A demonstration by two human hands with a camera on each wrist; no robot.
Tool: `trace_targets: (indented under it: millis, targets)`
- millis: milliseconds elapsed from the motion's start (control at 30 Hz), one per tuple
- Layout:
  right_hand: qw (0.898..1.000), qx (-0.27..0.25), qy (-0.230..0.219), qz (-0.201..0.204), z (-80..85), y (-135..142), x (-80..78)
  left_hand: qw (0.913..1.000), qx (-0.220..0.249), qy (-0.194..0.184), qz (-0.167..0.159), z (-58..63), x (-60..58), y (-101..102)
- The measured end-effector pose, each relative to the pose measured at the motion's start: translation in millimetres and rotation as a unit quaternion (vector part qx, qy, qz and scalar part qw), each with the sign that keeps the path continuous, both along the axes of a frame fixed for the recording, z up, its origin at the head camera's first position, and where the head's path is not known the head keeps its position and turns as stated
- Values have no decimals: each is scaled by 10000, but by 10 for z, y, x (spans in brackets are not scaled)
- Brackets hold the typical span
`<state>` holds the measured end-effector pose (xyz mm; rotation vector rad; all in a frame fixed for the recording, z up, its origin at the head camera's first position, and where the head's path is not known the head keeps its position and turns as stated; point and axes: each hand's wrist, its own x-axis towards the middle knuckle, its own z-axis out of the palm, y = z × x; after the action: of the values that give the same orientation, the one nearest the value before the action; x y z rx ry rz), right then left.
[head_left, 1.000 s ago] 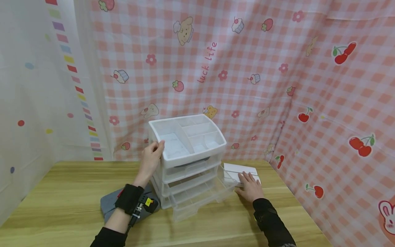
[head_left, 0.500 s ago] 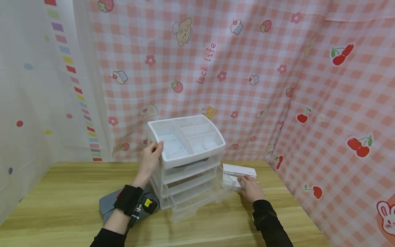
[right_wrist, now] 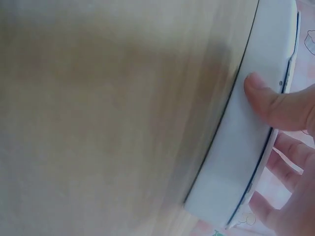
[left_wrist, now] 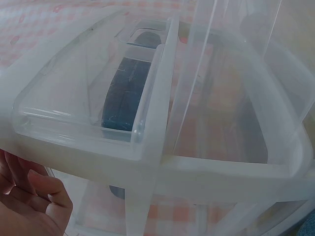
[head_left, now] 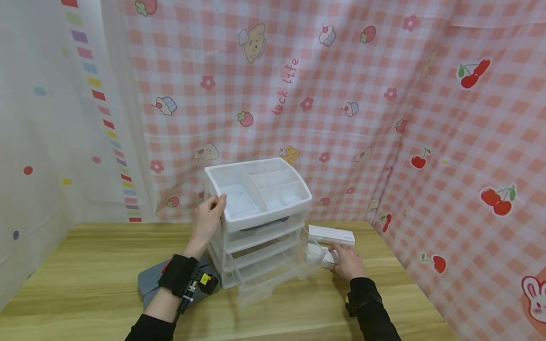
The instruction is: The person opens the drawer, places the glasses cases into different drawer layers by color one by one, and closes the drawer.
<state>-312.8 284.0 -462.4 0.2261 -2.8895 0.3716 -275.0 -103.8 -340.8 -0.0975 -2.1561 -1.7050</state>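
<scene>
A white plastic drawer organizer (head_left: 268,218) stands on the table, with a divided open top and clear drawers. Its lowest visible drawer (head_left: 273,282) is pulled out. My left hand (head_left: 206,218) grips the organizer's upper left edge, thumb on the rim, and curled fingers (left_wrist: 42,189) show beside the frame in the left wrist view. To the right lies a slim white box (head_left: 330,235), with a second white piece (head_left: 320,253) in front of it, partly behind the clear drawer. My right hand (head_left: 347,260) pinches the nearer white piece, thumb (right_wrist: 275,103) on its white face in the right wrist view.
A grey fabric pouch (head_left: 149,284) lies on the wooden table (head_left: 85,274), left of the organizer and partly under the left forearm. Something dark blue (left_wrist: 128,93) shows through the clear plastic in the left wrist view. A checked curtain (head_left: 256,94) hangs behind.
My right hand has gone from lying flat over the white pieces to pinching the nearer one. A wider gap separates the two pieces. The left hand holds the same spot.
</scene>
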Motion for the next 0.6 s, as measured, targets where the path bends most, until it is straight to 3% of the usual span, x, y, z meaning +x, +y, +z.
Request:
trace_targets:
  millis: [300, 600]
  targets:
    - [9998, -52, 203, 18, 3, 50, 65, 10000, -9, 29, 6, 10, 0, 9]
    - [9981, 38, 614, 45, 262, 88, 103, 10000, -50, -27, 19, 15, 5, 0]
